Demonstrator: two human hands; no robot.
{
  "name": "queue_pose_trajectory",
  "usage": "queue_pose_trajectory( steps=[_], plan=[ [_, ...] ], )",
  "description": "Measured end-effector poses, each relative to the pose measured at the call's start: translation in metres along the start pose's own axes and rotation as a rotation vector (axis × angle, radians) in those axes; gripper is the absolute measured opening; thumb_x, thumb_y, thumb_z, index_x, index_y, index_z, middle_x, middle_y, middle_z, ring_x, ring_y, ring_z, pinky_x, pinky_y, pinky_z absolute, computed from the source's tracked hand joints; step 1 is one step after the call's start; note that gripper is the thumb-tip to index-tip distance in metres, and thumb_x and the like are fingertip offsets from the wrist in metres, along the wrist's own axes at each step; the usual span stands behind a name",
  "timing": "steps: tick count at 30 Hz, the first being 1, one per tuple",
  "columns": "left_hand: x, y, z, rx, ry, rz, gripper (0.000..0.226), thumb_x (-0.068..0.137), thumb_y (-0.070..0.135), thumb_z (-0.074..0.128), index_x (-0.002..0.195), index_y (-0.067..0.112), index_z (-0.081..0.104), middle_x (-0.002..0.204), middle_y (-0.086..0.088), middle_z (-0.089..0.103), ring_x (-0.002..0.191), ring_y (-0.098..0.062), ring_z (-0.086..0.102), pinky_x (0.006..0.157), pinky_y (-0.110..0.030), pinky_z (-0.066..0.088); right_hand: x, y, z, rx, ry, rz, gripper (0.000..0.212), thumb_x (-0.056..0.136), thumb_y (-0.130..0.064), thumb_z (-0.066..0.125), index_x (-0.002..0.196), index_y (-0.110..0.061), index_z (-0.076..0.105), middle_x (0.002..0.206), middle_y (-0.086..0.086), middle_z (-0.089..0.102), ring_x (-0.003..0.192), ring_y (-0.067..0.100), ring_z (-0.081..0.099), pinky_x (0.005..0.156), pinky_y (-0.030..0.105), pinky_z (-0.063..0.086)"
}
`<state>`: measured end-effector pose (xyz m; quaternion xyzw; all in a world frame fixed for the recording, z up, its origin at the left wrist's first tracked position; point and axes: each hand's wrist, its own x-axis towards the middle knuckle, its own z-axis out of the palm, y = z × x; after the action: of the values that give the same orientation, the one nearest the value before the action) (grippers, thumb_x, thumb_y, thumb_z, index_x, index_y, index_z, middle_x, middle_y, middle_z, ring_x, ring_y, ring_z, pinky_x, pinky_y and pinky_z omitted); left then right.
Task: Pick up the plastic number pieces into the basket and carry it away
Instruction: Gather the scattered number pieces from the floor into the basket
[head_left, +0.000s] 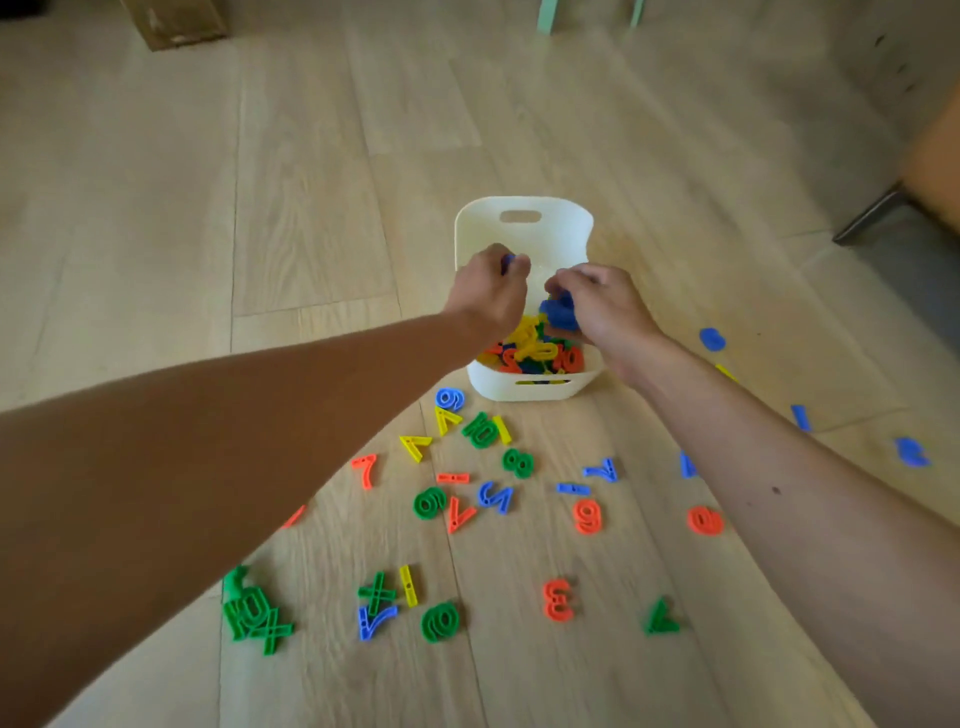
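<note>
A white plastic basket with cut-out handles stands on the wooden floor, partly filled with coloured number pieces. Both hands hover over its opening. My left hand is closed around a small blue piece that peeks out between the fingers. My right hand grips several blue pieces just above the pile. Many loose pieces lie on the floor in front of the basket, among them a red 3, a green 8 and a blue 5.
More blue pieces lie to the right of the basket near my right forearm. A dark furniture leg and a grey rug edge are at the right. A cardboard box sits far back left.
</note>
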<state>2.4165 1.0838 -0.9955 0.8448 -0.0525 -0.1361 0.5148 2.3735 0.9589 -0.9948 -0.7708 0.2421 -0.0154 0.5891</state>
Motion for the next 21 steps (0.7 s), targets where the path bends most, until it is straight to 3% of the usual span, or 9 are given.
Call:
queue_pose_trajectory(
  steps=[2,5,9,13,15,17,21],
  plan=[
    [0.002,0.003,-0.001,-0.015,-0.029,-0.032,0.031,0.096,0.028,0.042,0.100,0.007,0.063,0.085,-0.007,0.058,0.078,-0.027,0.052,0.070,-0.034,0.042,0.001,0.002,-0.003,0.030,-0.046,0.042,0.022,0.094,-0.021,0.052,0.089,-0.011,0.070,0.098,0.006,0.067,0.091,0.025,0.070,0.081,0.043,0.062],
    [-0.002,0.005,-0.003,-0.033,-0.055,-0.048,0.033,0.093,0.026,0.040,0.100,0.007,0.066,0.092,-0.011,0.065,0.082,-0.026,0.056,0.075,-0.035,0.047,0.000,0.002,-0.009,0.032,-0.030,0.075,0.022,0.091,-0.025,0.052,0.081,-0.022,0.071,0.109,0.000,0.070,0.107,0.019,0.063,0.090,0.046,0.057],
    [-0.015,0.012,-0.016,-0.006,-0.025,-0.015,0.032,0.093,0.023,0.043,0.099,0.003,0.066,0.092,-0.010,0.064,0.079,-0.023,0.055,0.071,-0.031,0.044,-0.011,-0.002,-0.011,0.021,0.080,-0.031,0.016,0.084,-0.030,0.058,0.078,-0.024,0.070,0.101,-0.006,0.073,0.100,0.011,0.065,0.096,0.047,0.054],
    [-0.036,0.013,-0.048,0.052,0.017,0.052,0.029,0.096,0.024,0.045,0.104,0.005,0.067,0.089,-0.002,0.061,0.076,-0.018,0.053,0.067,-0.030,0.043,-0.047,-0.003,0.000,-0.007,0.056,-0.251,0.024,0.082,-0.033,0.050,0.083,-0.025,0.072,0.093,-0.007,0.073,0.097,0.014,0.068,0.089,0.048,0.057],
    [-0.052,0.008,-0.074,0.124,-0.008,0.052,0.028,0.095,0.027,0.047,0.103,0.009,0.067,0.093,-0.002,0.062,0.086,-0.021,0.057,0.077,-0.035,0.049,-0.070,-0.002,0.015,0.026,-0.009,-0.315,0.022,0.087,-0.029,0.051,0.086,-0.019,0.070,0.089,-0.003,0.072,0.091,0.015,0.070,0.082,0.045,0.059],
    [-0.073,0.004,-0.107,0.175,-0.037,0.043,0.028,0.089,0.036,0.050,0.099,0.016,0.069,0.098,-0.003,0.066,0.098,-0.025,0.062,0.089,-0.040,0.051,-0.091,-0.005,0.037,0.079,-0.100,-0.303,0.019,0.089,-0.026,0.053,0.088,-0.014,0.068,0.088,0.003,0.071,0.085,0.015,0.070,0.072,0.037,0.058],
    [-0.118,-0.016,-0.175,0.183,-0.009,-0.015,0.028,0.079,0.040,0.049,0.087,0.024,0.070,0.100,0.000,0.071,0.103,-0.024,0.066,0.093,-0.043,0.054,-0.130,-0.016,0.091,0.139,-0.299,-0.257,0.009,0.084,-0.024,0.056,0.085,-0.021,0.065,0.089,0.003,0.067,0.077,0.016,0.069,0.063,0.029,0.052]
  ],
)
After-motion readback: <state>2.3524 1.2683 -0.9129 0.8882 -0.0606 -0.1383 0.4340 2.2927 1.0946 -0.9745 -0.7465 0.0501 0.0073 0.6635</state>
